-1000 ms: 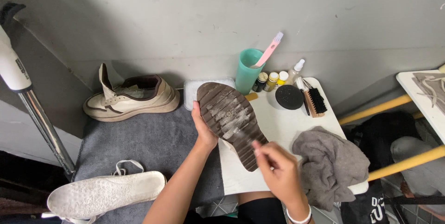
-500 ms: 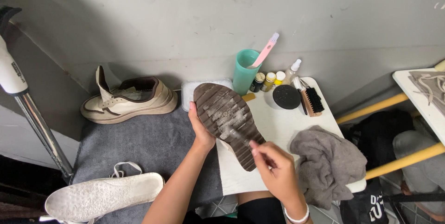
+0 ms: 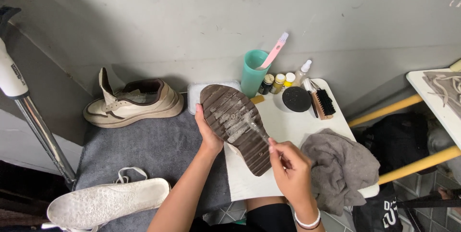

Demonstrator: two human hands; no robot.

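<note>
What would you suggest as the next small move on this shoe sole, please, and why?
Probably draw the small brush in the right hand further along the grooves of the brown sole. The left hand steadies the shoe sole-up, and pale foam patches lie across the middle treads, while the heel end looks bare.

Soft, even light falls from above, leaving the grey wall (image 3: 230,11) mid-toned and the white surface (image 3: 288,121) bright without glare. A broad dim shadow lies on the wall above the cream shoe (image 3: 134,104). The corner below and left of that shoe sinks into darkness. Focus is sharp at centre; straight lines bow slightly toward the edges.
</note>
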